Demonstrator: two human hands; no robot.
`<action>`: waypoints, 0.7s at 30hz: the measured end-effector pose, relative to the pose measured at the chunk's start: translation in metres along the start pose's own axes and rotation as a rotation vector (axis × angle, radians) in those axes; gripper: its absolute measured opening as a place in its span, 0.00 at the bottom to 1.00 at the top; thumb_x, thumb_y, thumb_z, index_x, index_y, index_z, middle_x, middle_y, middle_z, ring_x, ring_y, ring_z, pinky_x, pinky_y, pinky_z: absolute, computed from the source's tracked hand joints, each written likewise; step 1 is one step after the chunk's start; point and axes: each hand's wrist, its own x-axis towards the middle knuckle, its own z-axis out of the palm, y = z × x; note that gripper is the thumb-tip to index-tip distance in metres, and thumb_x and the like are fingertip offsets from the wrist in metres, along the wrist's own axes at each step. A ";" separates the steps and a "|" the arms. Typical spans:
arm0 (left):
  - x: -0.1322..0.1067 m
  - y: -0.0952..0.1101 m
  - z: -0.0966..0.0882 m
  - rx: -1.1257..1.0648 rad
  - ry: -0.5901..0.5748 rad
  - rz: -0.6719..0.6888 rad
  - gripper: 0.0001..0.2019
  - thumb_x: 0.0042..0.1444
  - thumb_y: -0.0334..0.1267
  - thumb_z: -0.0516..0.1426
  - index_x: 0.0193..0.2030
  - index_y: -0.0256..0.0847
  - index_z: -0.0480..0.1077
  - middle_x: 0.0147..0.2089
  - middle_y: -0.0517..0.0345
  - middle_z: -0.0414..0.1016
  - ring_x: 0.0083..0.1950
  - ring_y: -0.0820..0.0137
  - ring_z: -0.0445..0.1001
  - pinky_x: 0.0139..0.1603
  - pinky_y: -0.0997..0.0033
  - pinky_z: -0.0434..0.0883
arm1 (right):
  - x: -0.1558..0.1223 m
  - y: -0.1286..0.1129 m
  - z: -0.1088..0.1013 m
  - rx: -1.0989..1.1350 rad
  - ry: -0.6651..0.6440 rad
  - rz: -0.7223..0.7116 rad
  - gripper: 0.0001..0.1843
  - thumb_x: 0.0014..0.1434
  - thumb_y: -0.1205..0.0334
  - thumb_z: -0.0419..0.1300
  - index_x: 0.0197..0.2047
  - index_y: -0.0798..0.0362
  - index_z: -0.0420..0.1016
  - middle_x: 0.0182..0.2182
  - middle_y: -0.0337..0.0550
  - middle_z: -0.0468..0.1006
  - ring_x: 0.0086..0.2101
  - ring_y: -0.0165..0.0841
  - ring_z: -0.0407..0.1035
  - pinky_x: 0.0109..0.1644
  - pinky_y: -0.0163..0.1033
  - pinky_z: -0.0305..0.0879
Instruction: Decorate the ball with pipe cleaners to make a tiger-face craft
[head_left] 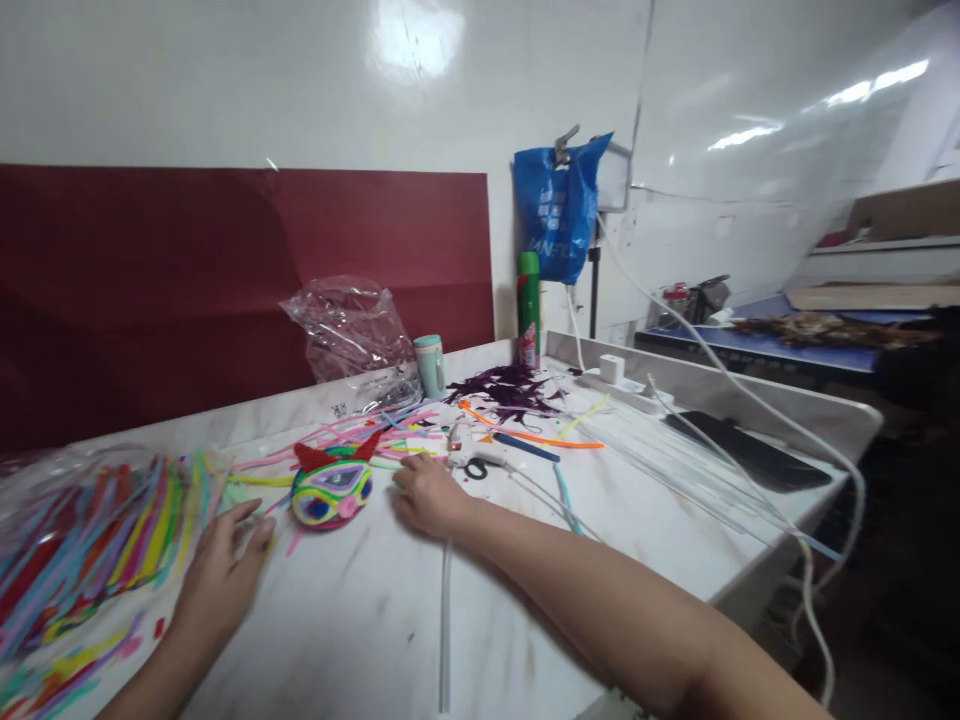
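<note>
An animal face made of coloured pipe cleaners [334, 488], with red pointed ears, lies on the table between my hands. Left of it is my left hand [229, 560], fingers and thumb apart, holding nothing. To its right, my right hand [429, 495] rests low over the table with curled fingers; what is in them, if anything, is hidden. Loose pipe cleaners [405, 440] lie just beyond that hand. A white glue gun [487, 450] and a black scissor handle [476, 469] are at its right. Below it runs a long pale stick [445, 630].
Bundled pipe cleaners [135, 530] cover the left side. Behind stand a lidded cup [430, 367], a green spray can [528, 310] and dark purple shreds [506, 390]. Clear sticks [667, 465], a power strip [630, 390] and a white cable [720, 365] are at right.
</note>
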 end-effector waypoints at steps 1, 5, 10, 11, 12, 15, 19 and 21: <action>-0.002 0.002 0.000 -0.022 0.018 0.005 0.25 0.51 0.56 0.49 0.49 0.40 0.65 0.53 0.44 0.70 0.53 0.53 0.71 0.55 0.47 0.68 | -0.001 -0.001 0.000 0.010 0.005 0.001 0.07 0.56 0.66 0.56 0.37 0.56 0.74 0.40 0.52 0.75 0.44 0.41 0.65 0.46 0.44 0.61; -0.011 0.011 -0.001 -0.133 0.058 0.043 0.21 0.53 0.52 0.50 0.48 0.39 0.66 0.51 0.44 0.71 0.53 0.56 0.71 0.56 0.50 0.67 | -0.004 -0.001 0.001 0.082 0.037 -0.011 0.09 0.59 0.67 0.53 0.36 0.57 0.74 0.39 0.53 0.75 0.42 0.41 0.65 0.46 0.45 0.61; -0.017 0.010 -0.002 -0.120 0.074 0.072 0.17 0.57 0.47 0.50 0.49 0.40 0.66 0.51 0.46 0.71 0.56 0.58 0.69 0.57 0.52 0.66 | -0.007 0.004 0.011 0.152 0.059 -0.061 0.11 0.59 0.67 0.52 0.39 0.57 0.76 0.43 0.56 0.75 0.45 0.43 0.66 0.50 0.47 0.62; -0.018 0.010 -0.002 -0.117 0.070 0.077 0.17 0.58 0.47 0.50 0.49 0.40 0.65 0.51 0.46 0.71 0.56 0.59 0.69 0.56 0.53 0.66 | -0.007 0.005 0.012 0.134 0.062 -0.060 0.11 0.59 0.67 0.52 0.40 0.56 0.76 0.44 0.55 0.75 0.46 0.44 0.66 0.50 0.48 0.62; -0.020 0.009 -0.002 -0.116 0.062 0.083 0.17 0.58 0.46 0.50 0.50 0.40 0.65 0.52 0.46 0.71 0.56 0.59 0.69 0.56 0.54 0.66 | -0.008 0.006 0.013 0.114 0.065 -0.056 0.12 0.59 0.67 0.52 0.40 0.56 0.76 0.44 0.55 0.75 0.47 0.44 0.66 0.51 0.48 0.62; -0.021 0.010 -0.001 -0.124 0.041 0.097 0.16 0.59 0.44 0.51 0.50 0.40 0.65 0.52 0.46 0.70 0.56 0.60 0.68 0.56 0.55 0.66 | -0.010 0.006 0.014 0.078 0.076 -0.049 0.13 0.58 0.67 0.52 0.41 0.55 0.77 0.45 0.55 0.76 0.48 0.46 0.66 0.52 0.49 0.63; -0.022 0.012 0.002 -0.134 -0.003 0.122 0.11 0.56 0.38 0.53 0.46 0.40 0.68 0.48 0.48 0.73 0.53 0.60 0.69 0.55 0.55 0.66 | -0.011 0.006 0.015 0.099 0.089 -0.063 0.15 0.57 0.68 0.52 0.42 0.55 0.77 0.47 0.56 0.76 0.48 0.46 0.67 0.52 0.51 0.64; -0.023 0.014 0.003 -0.132 -0.036 0.132 0.09 0.53 0.34 0.54 0.42 0.40 0.69 0.44 0.49 0.74 0.50 0.60 0.71 0.54 0.55 0.66 | -0.011 0.007 0.016 0.107 0.096 -0.078 0.15 0.57 0.68 0.52 0.43 0.56 0.77 0.47 0.57 0.76 0.48 0.47 0.68 0.52 0.52 0.65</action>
